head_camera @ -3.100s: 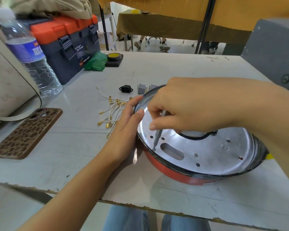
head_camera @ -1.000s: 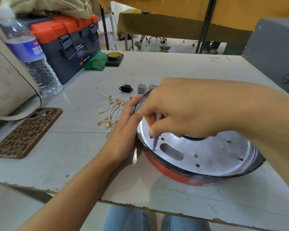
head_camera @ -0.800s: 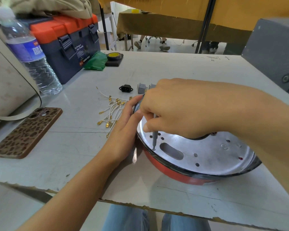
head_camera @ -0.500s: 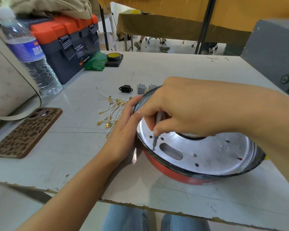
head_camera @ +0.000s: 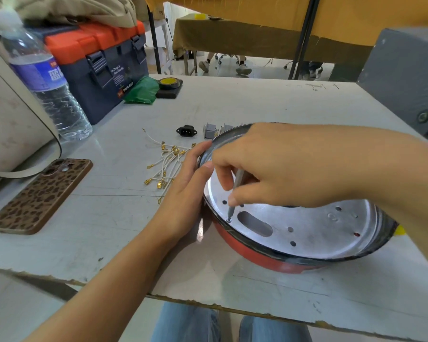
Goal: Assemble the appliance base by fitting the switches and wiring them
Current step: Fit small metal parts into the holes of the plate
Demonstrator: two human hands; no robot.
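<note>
The round appliance base, red-sided with a silver metal plate full of holes and one oblong slot, lies tilted on the table. My right hand grips a thin screwdriver held almost upright, its tip on a small screw near the base's left rim. My left hand rests flat against the base's left edge, thumb on the rim. A heap of white wires with brass terminals lies left of the base. Behind it sit a black power socket and two grey switches.
A phone in a leopard-print case lies at the left. A water bottle and an orange-lidded toolbox stand at the back left, with green cloth and a tape roll. A grey box stands back right.
My right hand's fingers have shifted round the screwdriver as it turns on the screw. The tip stays at the same spot. My left hand and the base have not moved.
</note>
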